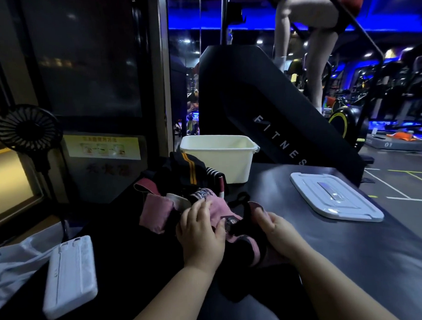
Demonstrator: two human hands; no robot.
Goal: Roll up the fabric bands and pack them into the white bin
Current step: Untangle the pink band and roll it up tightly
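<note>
1: Two hands low in the view, both on the heap of fabric bands (182, 184). Left hand (200, 234)?
2: Fingers fairly straight and spread, pressing flat on a pink band (217, 211). Thumb stretched toward a patterned patch on it. Nothing clasped.
1: Right hand (278, 231)?
2: Lies on a darker pink-and-black band (251, 249), fingertips at its far edge. Thumb hidden. Cannot tell whether it grasps or only rests.
1: How do the bands lie?
2: Loose, tangled, on the dark table (352, 262). A black band with two orange stripes (190, 171) sits at the back, a black-and-white striped band (213, 174) just beside it, and the pink ones are nearer the person.
1: White bin (229, 168)?
2: Upright at the table's far edge, just behind the heap. The orange-striped band overlaps its front left corner. Only the inner far wall shows; the bottom is out of sight.
1: Lid?
2: White lid (335, 196) flat on the table, right of the bin, apart from the hands.
1: Surroundings?
2: A flat white device (70, 277) near left, with a pale crumpled sheet (15, 257) beside it. A small black fan (27, 128) on a stand. Behind the table is a black stair machine (263, 105) lettered FITNESS, with a person's legs (308, 36) on it.
</note>
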